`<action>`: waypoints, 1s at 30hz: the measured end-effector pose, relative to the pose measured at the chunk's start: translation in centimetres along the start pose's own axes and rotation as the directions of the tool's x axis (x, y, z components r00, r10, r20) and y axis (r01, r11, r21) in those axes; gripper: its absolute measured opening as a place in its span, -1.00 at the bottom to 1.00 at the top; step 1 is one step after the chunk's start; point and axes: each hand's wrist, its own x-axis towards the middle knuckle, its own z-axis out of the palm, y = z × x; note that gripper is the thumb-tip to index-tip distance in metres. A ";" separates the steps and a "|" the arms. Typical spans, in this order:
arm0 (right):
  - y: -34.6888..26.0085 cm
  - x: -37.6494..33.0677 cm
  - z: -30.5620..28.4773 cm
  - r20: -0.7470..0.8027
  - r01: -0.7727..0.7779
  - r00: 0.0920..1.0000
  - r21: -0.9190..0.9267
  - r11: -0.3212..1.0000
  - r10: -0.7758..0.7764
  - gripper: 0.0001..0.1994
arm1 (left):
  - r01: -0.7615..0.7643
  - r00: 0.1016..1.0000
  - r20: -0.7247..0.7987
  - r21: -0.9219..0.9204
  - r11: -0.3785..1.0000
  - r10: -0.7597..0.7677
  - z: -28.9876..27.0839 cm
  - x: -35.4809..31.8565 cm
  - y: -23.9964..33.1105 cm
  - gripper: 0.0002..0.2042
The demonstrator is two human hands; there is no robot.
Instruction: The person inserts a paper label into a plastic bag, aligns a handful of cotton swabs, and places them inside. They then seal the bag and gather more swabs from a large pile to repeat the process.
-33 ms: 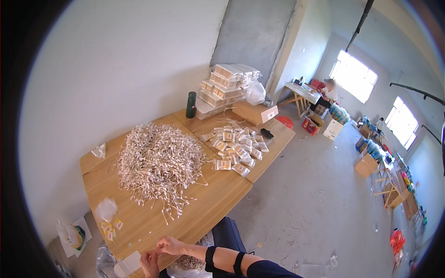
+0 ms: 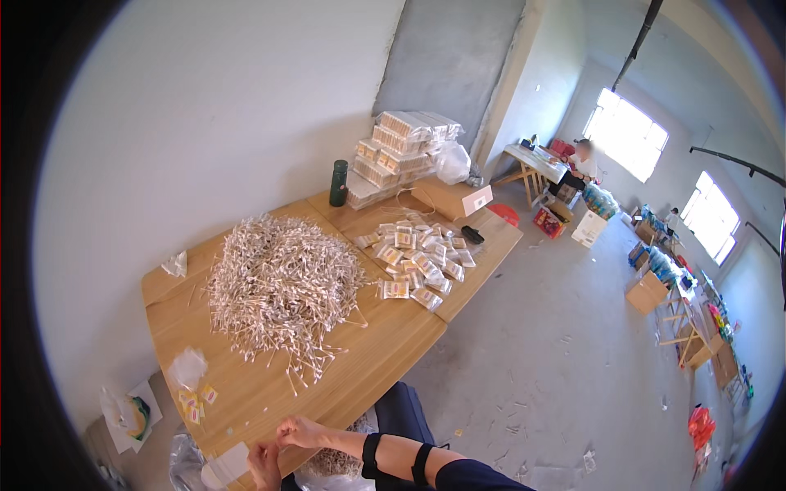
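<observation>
At the near edge of the wooden table, my left hand (image 2: 264, 465) and my right hand (image 2: 301, 431) meet with fingertips pinched close together. Whatever they pinch is too small to make out. Beside my left hand lies a white card-like sheet (image 2: 225, 466). Farther in, a large loose heap of cotton swabs (image 2: 282, 286) covers the table's middle. Small yellow printed cards (image 2: 193, 407) and thin clear plastic bags (image 2: 188, 368) are at the left edge. Filled small bags of swabs (image 2: 417, 262) lie scattered to the right of the heap.
Behind stand a dark green bottle (image 2: 338, 184), stacked swab packs (image 2: 401, 151) and a cardboard box (image 2: 449, 196). A small black object (image 2: 472, 235) lies by the right edge. Below my right forearm is a plastic bag of swabs (image 2: 337, 466), near a dark seat (image 2: 403, 417). Other people sit far off.
</observation>
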 end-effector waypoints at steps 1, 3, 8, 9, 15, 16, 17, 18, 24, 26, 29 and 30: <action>0.5 0.4 -0.1 0.027 -0.012 1.000 0.081 0.997 0.010 -0.92 | 0.005 1.000 0.000 0.003 1.000 -0.005 0.2 0.0 -0.2 -0.82; 0.9 0.6 0.5 0.075 -0.034 0.997 0.173 0.984 0.021 -0.91 | 0.104 0.994 -0.004 -0.304 0.947 -0.111 0.6 -0.2 -1.1 -0.85; -0.5 0.1 -0.1 0.030 0.184 0.983 -0.178 0.967 -0.181 -0.92 | 0.195 0.980 0.087 -0.285 0.939 -0.177 -0.7 -0.2 2.5 -0.86; -0.4 0.1 0.1 0.020 0.300 0.950 -0.350 0.887 -0.313 -0.93 | 0.060 0.997 0.054 -0.128 0.990 -0.053 -1.0 -0.1 1.2 -0.88; -1.3 -2.2 -2.0 0.119 0.458 0.757 -0.798 0.391 -0.643 -0.71 | -0.543 0.818 0.010 0.348 0.765 0.576 -0.7 0.8 4.7 -0.78; -1.7 -2.2 -1.4 0.113 0.448 0.748 -0.813 0.372 -0.654 -0.69 | -0.547 0.808 0.028 0.406 0.732 0.588 -1.4 0.2 4.7 -0.76; -1.9 -2.3 -0.9 0.136 0.482 0.744 -0.787 0.384 -0.654 -0.69 | -0.511 0.827 0.012 0.433 0.743 0.562 -1.9 -0.6 4.5 -0.76; -2.1 -2.2 -0.7 0.175 0.497 0.718 -0.806 0.321 -0.674 -0.70 | -0.532 0.808 0.040 0.478 0.699 0.587 -2.1 -0.9 4.3 -0.73; -2.6 -2.3 -0.1 0.280 0.513 0.602 -0.854 0.093 -0.748 -0.74 | -0.603 0.748 0.128 0.539 0.588 0.651 -2.8 -1.6 3.5 -0.67; -2.5 -2.5 0.0 0.293 0.508 0.595 -0.859 0.067 -0.748 -0.74 | -0.604 0.741 0.131 0.558 0.569 0.658 -2.6 -1.7 3.8 -0.60; -2.4 -2.5 0.0 0.302 0.481 0.569 -0.877 0.011 -0.765 -0.76 | -0.580 0.763 0.141 0.582 0.570 0.631 -2.5 -1.5 4.7 -0.61; -2.4 -2.6 0.1 0.290 0.468 0.581 -0.884 0.021 -0.760 -0.75 | -0.585 0.756 0.142 0.583 0.564 0.638 -2.4 -1.5 4.8 -0.61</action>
